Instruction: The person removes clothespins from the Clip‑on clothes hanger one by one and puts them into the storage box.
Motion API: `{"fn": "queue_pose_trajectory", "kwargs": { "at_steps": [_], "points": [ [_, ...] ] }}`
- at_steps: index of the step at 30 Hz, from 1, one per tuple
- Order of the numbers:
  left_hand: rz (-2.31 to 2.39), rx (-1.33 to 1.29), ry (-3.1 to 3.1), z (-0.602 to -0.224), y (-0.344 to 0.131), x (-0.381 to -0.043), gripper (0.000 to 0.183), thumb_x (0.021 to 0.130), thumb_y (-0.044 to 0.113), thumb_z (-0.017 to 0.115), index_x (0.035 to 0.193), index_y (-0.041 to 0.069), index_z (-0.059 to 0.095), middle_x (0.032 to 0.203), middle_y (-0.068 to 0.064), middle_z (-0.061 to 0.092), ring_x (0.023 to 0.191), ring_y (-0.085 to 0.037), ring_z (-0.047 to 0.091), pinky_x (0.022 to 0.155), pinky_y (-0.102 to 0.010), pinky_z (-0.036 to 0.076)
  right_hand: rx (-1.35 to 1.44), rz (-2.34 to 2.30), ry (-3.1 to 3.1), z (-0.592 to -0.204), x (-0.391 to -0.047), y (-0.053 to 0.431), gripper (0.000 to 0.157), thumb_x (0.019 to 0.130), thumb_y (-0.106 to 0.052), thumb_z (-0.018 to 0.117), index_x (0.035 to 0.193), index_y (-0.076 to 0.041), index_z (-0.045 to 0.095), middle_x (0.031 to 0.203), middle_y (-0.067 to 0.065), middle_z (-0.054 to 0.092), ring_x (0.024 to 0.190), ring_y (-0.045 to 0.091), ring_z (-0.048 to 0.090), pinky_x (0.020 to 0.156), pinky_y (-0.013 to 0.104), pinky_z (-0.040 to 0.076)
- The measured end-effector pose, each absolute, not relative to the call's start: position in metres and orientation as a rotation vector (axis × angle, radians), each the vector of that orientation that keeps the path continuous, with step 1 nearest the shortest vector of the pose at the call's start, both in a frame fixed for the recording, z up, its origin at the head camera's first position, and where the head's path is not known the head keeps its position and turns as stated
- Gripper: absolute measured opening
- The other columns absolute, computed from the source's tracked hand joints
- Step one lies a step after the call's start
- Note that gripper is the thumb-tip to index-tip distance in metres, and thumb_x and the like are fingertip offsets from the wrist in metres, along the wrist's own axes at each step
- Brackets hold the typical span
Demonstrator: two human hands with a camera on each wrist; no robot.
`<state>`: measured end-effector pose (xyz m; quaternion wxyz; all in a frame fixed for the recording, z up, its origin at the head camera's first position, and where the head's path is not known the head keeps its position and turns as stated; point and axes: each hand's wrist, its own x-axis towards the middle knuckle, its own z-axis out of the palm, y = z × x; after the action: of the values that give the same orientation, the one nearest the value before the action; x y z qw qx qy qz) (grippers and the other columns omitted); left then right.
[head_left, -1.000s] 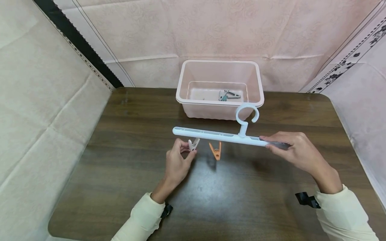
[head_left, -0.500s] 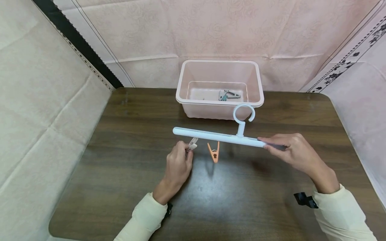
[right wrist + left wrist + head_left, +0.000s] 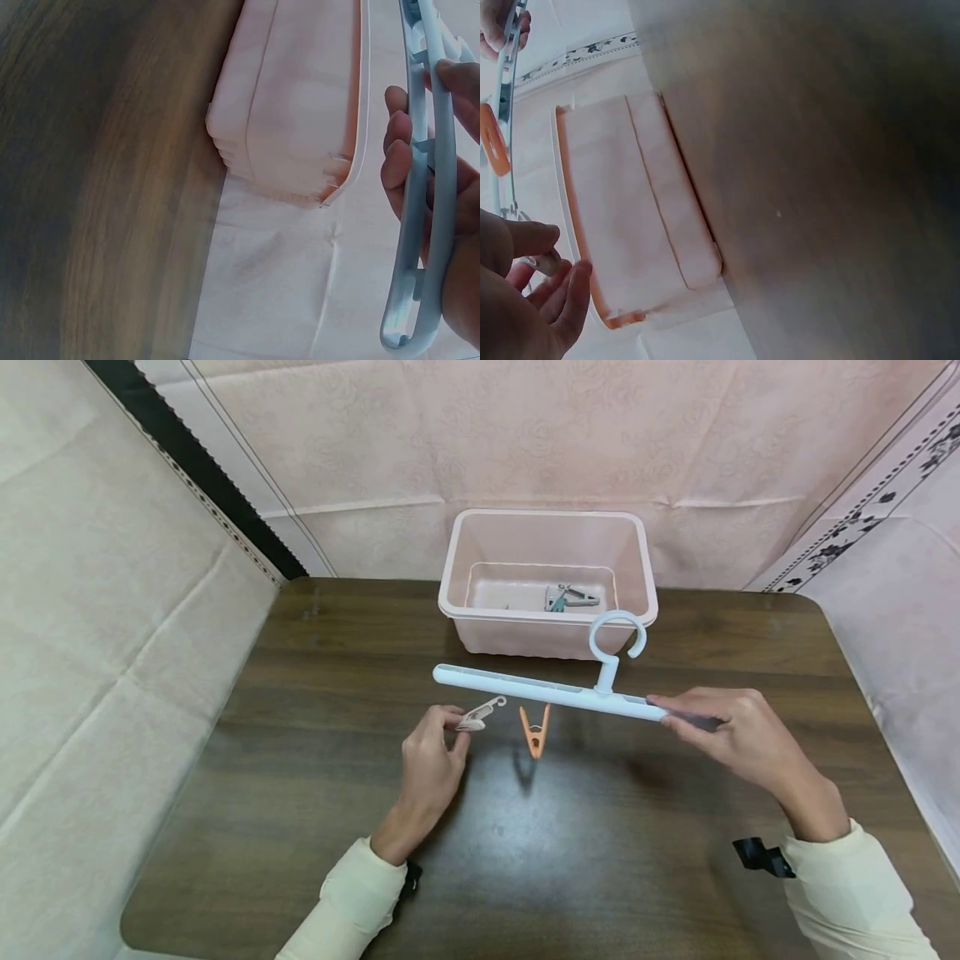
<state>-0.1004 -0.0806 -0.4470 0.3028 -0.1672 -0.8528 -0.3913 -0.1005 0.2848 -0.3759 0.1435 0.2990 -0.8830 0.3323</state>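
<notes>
My right hand [image 3: 738, 735] grips the right end of a light blue hanger [image 3: 540, 690], holding it up over the table with its hook toward the bin. In the right wrist view the fingers and thumb wrap the slotted bar of the hanger [image 3: 420, 210]. An orange clothespin [image 3: 534, 735] hangs from the bar's underside, left of the hook. My left hand [image 3: 435, 760] pinches a white clothespin [image 3: 482, 714] between thumb and fingers, just below the bar's left part. The white clothespin's hooked tip points up and right. In the left wrist view, fingers partly hide this clothespin [image 3: 546, 262].
A pale pink bin [image 3: 547, 635] stands at the table's back edge, behind the hanger. Several grey and teal clothespins [image 3: 573, 597] lie inside it. The brown wooden table [image 3: 300, 793] is bordered by light cloth [image 3: 555, 435] at the back and sides.
My left hand has drawn slightly left and the white clothespin has turned, its hooked tip now pointing right. The hanger's left end has risen a little.
</notes>
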Motion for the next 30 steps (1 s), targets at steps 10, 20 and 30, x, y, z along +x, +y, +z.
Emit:
{"fn": "queue_pose_trajectory", "kwargs": {
  "at_steps": [10,20,30],
  "points": [
    [-1.005,-0.486,-2.279,-0.442,-0.091,-0.098,0.028,0.073,-0.005,0.087,0.093,-0.002,0.068,0.083,-0.012,0.069,0.073,-0.025,0.066,0.064,-0.038,0.056,0.878,0.962,-2.537,-0.374,-0.101,0.284,0.045,0.073,0.012,0.082,0.111,-0.012,0.079,0.102,-0.006,0.074,0.090,0.000,0.066,0.074,0.012,0.046],
    [-0.996,-0.605,-2.198,-0.429,-0.095,-0.096,0.028,0.072,-0.006,0.087,0.094,-0.003,0.069,0.083,-0.012,0.069,0.071,-0.024,0.065,0.062,-0.037,0.056,0.880,0.945,-2.534,-0.372,-0.102,0.284,0.045,0.072,0.012,0.082,0.111,-0.012,0.079,0.099,-0.005,0.074,0.078,0.000,0.063,0.065,0.014,0.043],
    [-1.026,-0.622,-2.149,-0.399,-0.094,-0.101,0.028,0.074,-0.006,0.086,0.097,-0.004,0.070,0.086,-0.012,0.069,0.073,-0.024,0.065,0.065,-0.037,0.056,0.867,0.948,-2.565,-0.373,-0.100,0.283,0.043,0.075,0.010,0.082,0.111,-0.012,0.079,0.102,-0.005,0.074,0.086,0.001,0.066,0.069,0.013,0.045]
  ]
}}
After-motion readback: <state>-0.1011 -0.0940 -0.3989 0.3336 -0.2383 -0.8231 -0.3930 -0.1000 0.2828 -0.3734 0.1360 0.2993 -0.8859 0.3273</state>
